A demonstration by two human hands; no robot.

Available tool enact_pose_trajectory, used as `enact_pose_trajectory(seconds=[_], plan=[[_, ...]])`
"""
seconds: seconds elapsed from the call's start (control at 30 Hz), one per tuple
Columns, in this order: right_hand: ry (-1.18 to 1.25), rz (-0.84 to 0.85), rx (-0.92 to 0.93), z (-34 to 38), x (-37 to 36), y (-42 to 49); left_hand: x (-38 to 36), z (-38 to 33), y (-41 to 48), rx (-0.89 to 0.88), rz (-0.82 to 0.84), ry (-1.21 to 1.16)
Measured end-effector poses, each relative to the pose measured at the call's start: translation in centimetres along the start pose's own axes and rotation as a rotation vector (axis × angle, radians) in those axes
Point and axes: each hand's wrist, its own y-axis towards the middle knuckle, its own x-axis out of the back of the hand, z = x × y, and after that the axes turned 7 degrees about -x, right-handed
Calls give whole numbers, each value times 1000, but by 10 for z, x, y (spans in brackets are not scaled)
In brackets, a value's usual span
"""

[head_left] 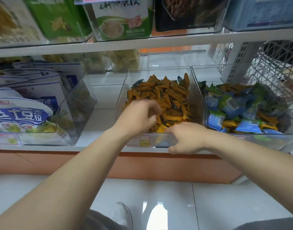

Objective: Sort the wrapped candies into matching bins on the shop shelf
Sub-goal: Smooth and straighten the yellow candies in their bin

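Left hand (139,117): reaches into the mid bin (124,90) from the front, knuckles up. Its fingers are curled down with their tips in the orange candies (169,93). It is blurred, so I cannot tell whether it has hold of one.
Right hand (187,138): at the front of the mid bin. The fingers lie over the top of the front rim and the thumb is low on the outside, so it grips the front wall. A yellow-orange wrapper lies just beside the fingertips.
Orange candies: heaped in the mid bin, filling most of it and piled higher toward the back.
Stray wrappers (137,83): 2 or 3 blue-green ones poke out at the back of the orange heap.
Right bin (258,138): clear, touching the mid bin's right wall. It holds blue and green candies (233,103) with orange ones (232,123) mixed in near the front.
Left bin (86,97): clear, well apart from the mid bin, with bare shelf (96,127) between them. White and blue pouches (22,113) stand in it in a row.
Price tag (139,141): on the mid bin's front wall, below the left wrist.
Upper shelf: green, white and dark packs stand in clear trays.
Floor (225,205): pale glossy tiles, with 1 white shoe (120,214) between the forearms.
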Motion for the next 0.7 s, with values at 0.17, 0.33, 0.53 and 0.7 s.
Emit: enact_pose_trajectory(seconds=[0.17,0.33,0.53,0.7], plan=[[127,233,-4,-2,10,14,-7,3,-11,34,440,-82],[200,333,-12,-4,14,21,-10,13,-15,-19,495,285],[0,276,-27,5,12,28,-10,15,-15,57,523,251],[-50,200,-12,3,6,29,-10,19,-19,28,496,216]])
